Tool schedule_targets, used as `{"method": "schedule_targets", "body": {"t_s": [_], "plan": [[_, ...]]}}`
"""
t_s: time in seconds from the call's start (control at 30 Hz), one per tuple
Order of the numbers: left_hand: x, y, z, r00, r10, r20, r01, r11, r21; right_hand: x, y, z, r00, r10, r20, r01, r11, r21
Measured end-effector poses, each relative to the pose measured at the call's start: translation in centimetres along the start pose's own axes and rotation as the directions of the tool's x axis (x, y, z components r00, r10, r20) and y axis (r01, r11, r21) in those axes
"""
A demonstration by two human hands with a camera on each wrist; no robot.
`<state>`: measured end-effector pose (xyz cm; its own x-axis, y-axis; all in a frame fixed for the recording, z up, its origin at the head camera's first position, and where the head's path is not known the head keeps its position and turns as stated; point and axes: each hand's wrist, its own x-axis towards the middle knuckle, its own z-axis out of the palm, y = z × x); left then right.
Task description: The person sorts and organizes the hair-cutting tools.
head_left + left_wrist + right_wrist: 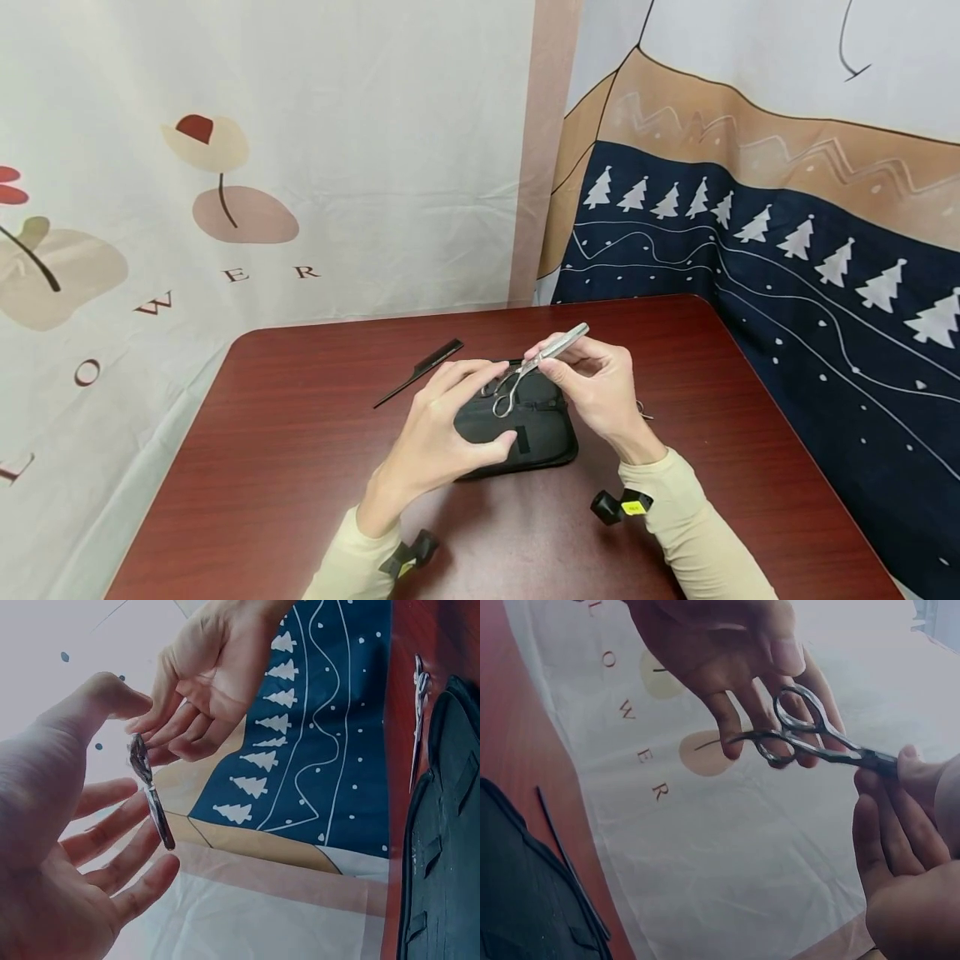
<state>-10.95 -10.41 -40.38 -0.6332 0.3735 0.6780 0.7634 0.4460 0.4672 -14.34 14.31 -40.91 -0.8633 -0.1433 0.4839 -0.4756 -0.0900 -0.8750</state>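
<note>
Two hands meet above a dark red table (300, 400), with one pair of silver scissors (553, 348) held in the air between them, over a black case (551, 440). The right hand (600, 387) pinches the blades between thumb and fingertips, leaving the finger rings pointing toward the left hand (440, 423). That left hand has its thumb and fingers spread well apart around the ring end and is not gripping; whether a fingertip brushes a ring is hard to tell, since the wrist views overlap metal and skin. The scissors look light and stiff, and the polished metal would probably feel slick, so a firm, dry pinch suits them better than a loose one. The rings and shanks seem the safest place to take hold; along the blades (which appear to lie together) the fingers should stay on the flat sides, off the edges. Dropping them could nick the tips or knock the pivot out of true. A black comb (431, 363) lies on the table left of the case, and a second metal tool (418, 720), apparently scissors too, rests to the right.
</note>
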Motion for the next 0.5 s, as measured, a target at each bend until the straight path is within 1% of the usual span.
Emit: {"method": "schedule_targets", "body": {"t_s": [0.27, 0.37, 0.5], "plan": [[-0.1, -0.2, -0.2, 0.999, -0.012, -0.043, 0.014, 0.999, 0.045, 0.1, 0.1, 0.3, 0.995, 0.030, -0.092, -0.024, 0.998, 0.064], [0.0, -0.3, -0.2, 0.998, -0.009, -0.058, 0.012, 0.998, 0.057, 0.2, 0.1, 0.7, 0.990, 0.052, -0.131, -0.041, 0.996, 0.084], [0.0, -0.5, -0.2, 0.997, 0.003, -0.081, 0.003, 0.997, 0.075, 0.1, -0.1, 1.0, 0.978, 0.090, -0.189, -0.077, 0.994, 0.075]]}}
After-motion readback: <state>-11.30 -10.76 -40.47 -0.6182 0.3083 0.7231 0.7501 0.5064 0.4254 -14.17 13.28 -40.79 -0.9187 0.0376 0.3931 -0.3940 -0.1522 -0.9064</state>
